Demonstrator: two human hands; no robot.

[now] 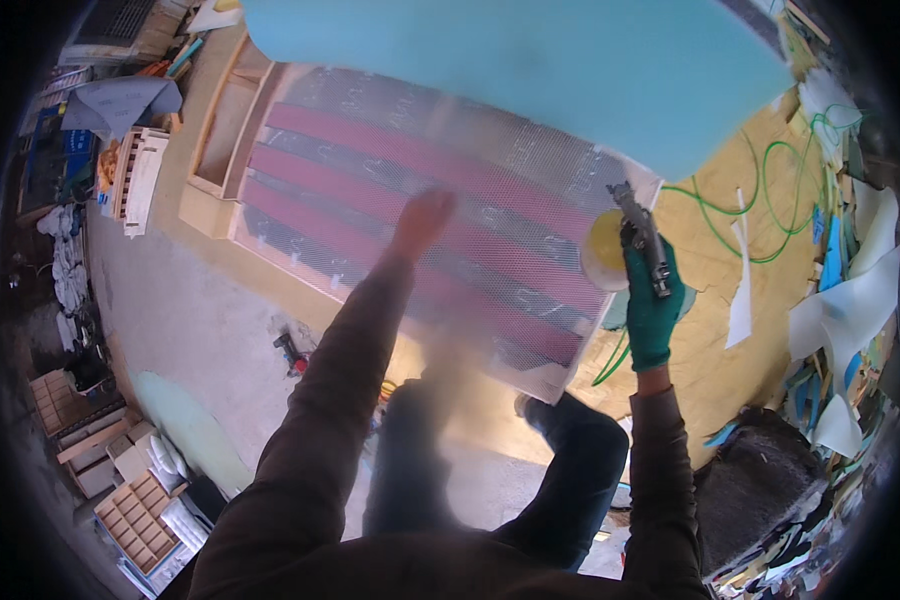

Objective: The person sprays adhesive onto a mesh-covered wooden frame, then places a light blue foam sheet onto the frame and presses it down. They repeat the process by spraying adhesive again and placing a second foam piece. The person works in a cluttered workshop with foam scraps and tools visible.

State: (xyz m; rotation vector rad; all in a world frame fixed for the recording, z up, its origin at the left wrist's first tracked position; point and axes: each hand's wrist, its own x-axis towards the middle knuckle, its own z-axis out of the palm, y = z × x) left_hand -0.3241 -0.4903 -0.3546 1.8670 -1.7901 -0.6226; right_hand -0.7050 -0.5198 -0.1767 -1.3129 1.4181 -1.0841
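Observation:
My right hand point(654, 315), in a green glove, grips a spray gun point(648, 240) with a yellowish-white cup point(602, 250) on its left side. The gun is over the right end of a large board point(340, 150) with pink and grey stripes and a fine mesh-like surface. Above the middle of this board is my bare left hand point(426, 220), its fingers curled closed. Whatever it may hold is hidden, and I cannot tell whether it touches the board. A large light-blue sheet point(530, 75) covers the board's far edge.
A green hose point(770, 205) loops at the right. Sheet scraps point(845, 390) pile along the right side, near a dark block point(765, 470). A wooden frame point(208, 135) stands left of the board. A small tool point(292, 355) lies on the floor; a compartment tray point(138, 525) is lower left.

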